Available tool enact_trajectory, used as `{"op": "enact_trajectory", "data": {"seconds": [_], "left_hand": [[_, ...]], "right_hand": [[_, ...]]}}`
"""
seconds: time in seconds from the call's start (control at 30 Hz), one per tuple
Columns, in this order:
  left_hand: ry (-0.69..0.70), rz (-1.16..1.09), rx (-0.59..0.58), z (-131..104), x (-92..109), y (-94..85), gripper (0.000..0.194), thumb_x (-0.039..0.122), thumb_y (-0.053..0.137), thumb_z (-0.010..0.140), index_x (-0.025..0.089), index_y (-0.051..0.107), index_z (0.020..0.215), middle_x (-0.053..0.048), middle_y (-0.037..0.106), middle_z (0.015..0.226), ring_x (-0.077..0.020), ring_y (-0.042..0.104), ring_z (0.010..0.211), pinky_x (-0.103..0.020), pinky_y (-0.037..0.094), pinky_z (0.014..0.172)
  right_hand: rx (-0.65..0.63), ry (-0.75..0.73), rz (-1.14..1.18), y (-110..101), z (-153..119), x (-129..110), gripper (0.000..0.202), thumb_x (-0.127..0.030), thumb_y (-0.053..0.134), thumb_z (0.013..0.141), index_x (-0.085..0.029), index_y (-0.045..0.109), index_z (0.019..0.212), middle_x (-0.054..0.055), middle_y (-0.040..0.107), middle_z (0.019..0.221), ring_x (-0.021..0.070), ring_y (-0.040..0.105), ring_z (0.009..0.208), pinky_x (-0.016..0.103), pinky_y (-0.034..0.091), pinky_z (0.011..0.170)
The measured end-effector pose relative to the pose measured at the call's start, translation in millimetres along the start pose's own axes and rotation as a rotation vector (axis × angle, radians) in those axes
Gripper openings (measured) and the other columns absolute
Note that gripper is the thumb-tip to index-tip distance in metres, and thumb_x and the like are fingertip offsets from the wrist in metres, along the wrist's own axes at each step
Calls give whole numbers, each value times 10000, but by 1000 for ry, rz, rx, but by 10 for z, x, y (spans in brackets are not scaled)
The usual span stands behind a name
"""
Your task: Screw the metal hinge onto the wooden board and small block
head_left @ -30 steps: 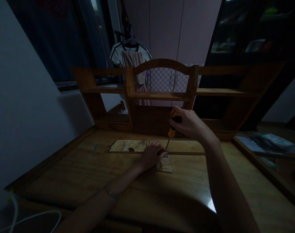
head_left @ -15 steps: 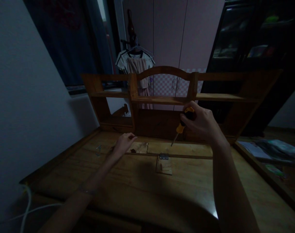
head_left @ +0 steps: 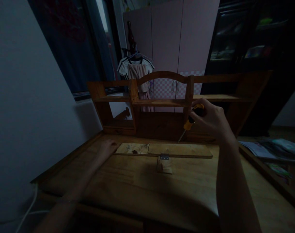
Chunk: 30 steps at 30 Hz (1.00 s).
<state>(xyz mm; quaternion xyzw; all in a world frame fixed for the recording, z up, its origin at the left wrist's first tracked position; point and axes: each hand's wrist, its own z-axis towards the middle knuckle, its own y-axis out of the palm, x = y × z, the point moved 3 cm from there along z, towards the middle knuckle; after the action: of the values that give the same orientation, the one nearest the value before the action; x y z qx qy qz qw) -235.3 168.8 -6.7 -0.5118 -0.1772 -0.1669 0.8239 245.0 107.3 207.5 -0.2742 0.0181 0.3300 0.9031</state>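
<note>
My right hand (head_left: 207, 116) grips a yellow and black screwdriver (head_left: 189, 124), its tip pointing down and left above a long wooden strip (head_left: 181, 149). My left hand (head_left: 107, 148) is low over the desk at the strip's left end, blurred; whether its fingers hold anything is too unclear to make out. A small metal hinge (head_left: 164, 157) joins the strip's front edge to a small wood piece (head_left: 164, 165), which lies on the wooden desktop (head_left: 108, 181).
A wooden shelf unit (head_left: 162, 103) stands along the desk's far side. Papers and plastic-wrapped items (head_left: 270, 150) lie at the right. A white cable (head_left: 31, 205) hangs at the lower left. Clothes (head_left: 137, 69) hang before a pink wardrobe (head_left: 166, 38).
My left hand has moved left from above the strip, uncovering its left end. My right hand has shifted slightly right with the screwdriver. The camera view has shifted a little.
</note>
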Motion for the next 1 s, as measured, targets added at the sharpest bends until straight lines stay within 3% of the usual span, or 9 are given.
{"op": "enact_trajectory", "data": {"seconds": [0.1,0.2,0.27,0.33,0.43,0.6,0.87,1.0], "left_hand": [[308,-105,-101,-71,800,359,304,454,551,882,191,671,976,-61,615,1037,-191,557,989,-286,400,898],[580,-179,-194,-259,1575,741,301,443,564,894,203,645,1056,-56,594,1074,-179,528,1040,-284,390,914],[706,-83,-184,-379,1944,961,287,406,626,856,199,641,1055,-64,591,1059,-202,516,1030,-315,381,900],[810,21,-181,-463,2170,1124,276,393,658,832,194,637,1022,-62,595,1029,-216,511,1006,-348,362,910],[881,45,-174,-499,2268,1207,260,387,618,867,198,622,1046,-47,598,1043,-208,505,1019,-356,345,951],[893,57,-171,-473,2159,1153,167,270,549,911,206,644,1033,-54,595,1048,-200,501,1040,-360,328,991],[879,26,-150,-464,2118,1166,126,265,540,920,171,623,910,-53,594,996,-194,504,997,-343,367,941],[778,-175,-179,-482,2124,1173,142,265,506,938,159,600,931,-58,610,981,-183,543,988,-328,398,918]], "right_hand": [[13,5,-9,-25,-1,5,233,-314,606,816,-192,605,1015,37,640,867,152,562,714,261,385,658],[-2,2,-21,-15,7,8,247,-326,607,815,-192,608,1023,33,635,843,146,558,681,254,376,635],[-13,2,-31,-1,12,3,250,-324,609,811,-194,610,1024,25,628,808,133,542,640,246,366,613],[-21,3,-42,10,14,-18,254,-313,613,803,-197,609,1029,16,620,779,125,527,614,242,360,601],[-22,-3,-53,11,6,-86,267,-305,616,799,-202,603,1045,15,618,782,126,523,615,241,359,600],[-9,-8,-68,-23,-8,-193,260,-303,613,807,-201,602,1046,21,601,758,132,520,618,247,352,595],[-11,19,-87,-27,-7,-138,257,-316,615,808,-198,612,1037,25,607,772,129,531,629,255,371,622],[-5,18,-99,-46,-9,-126,240,-301,619,811,-206,602,1030,4,600,753,114,523,639,243,375,637]]}}
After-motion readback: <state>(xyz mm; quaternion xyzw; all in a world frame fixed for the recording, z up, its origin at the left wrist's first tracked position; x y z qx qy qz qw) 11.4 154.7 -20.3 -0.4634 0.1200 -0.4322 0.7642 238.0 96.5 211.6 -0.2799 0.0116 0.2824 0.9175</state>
